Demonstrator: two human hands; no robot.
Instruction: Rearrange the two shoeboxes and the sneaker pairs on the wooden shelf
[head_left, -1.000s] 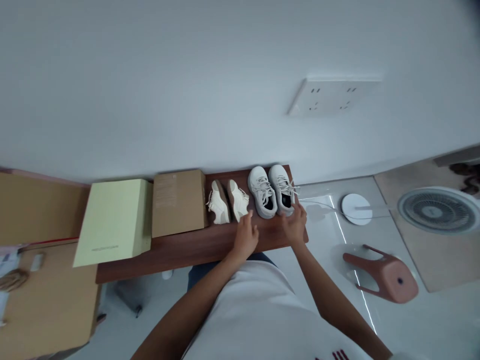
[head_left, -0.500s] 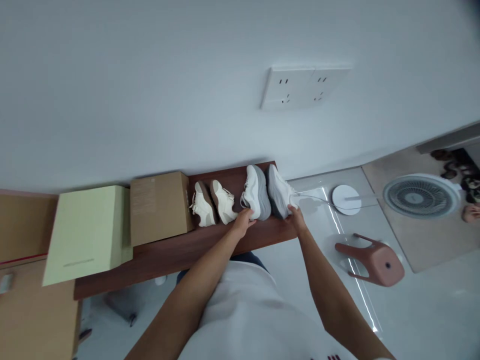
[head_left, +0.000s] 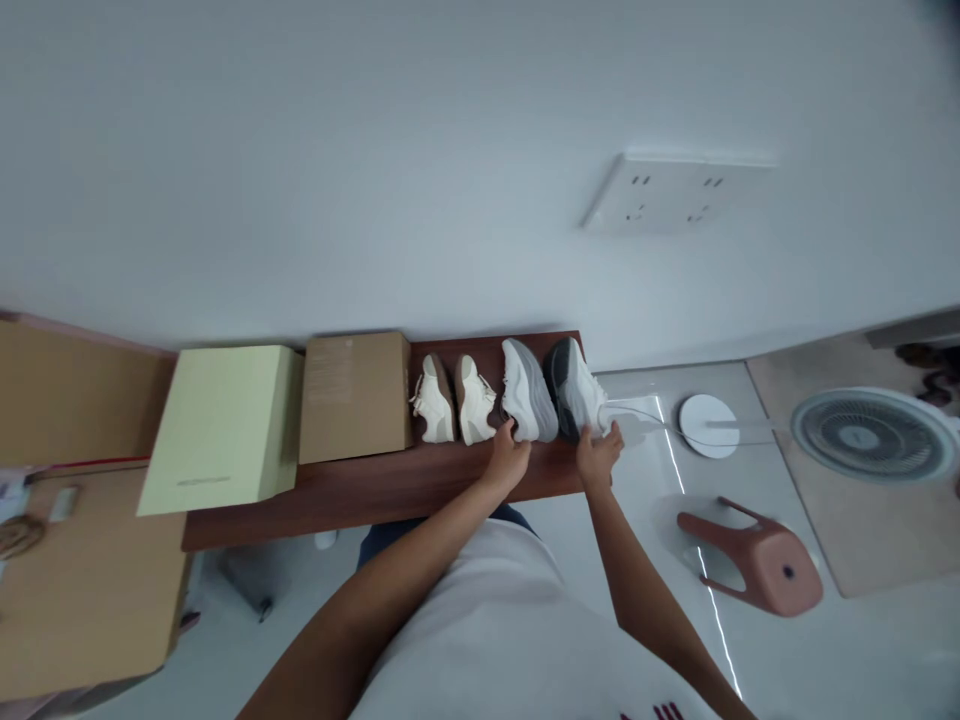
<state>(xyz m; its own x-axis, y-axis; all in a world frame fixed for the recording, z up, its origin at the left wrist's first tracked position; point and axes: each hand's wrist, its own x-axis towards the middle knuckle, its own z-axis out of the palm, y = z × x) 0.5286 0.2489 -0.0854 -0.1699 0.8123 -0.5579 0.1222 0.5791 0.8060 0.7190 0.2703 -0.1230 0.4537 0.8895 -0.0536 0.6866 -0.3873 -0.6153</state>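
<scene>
Pale grey, thick-soled sneakers (head_left: 529, 390) tilt sole toward sole at the end of a reddish-brown wooden tabletop (head_left: 360, 497); I see left hand (head_left: 507, 462) and right hand (head_left: 598, 461) each pinching one heel.

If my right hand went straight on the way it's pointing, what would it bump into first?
The rightmost shoe on the wooden board; your right hand seems to grip its near end. Past the shoe, that line appears to reach the wall, though depth is hard to judge.
</scene>
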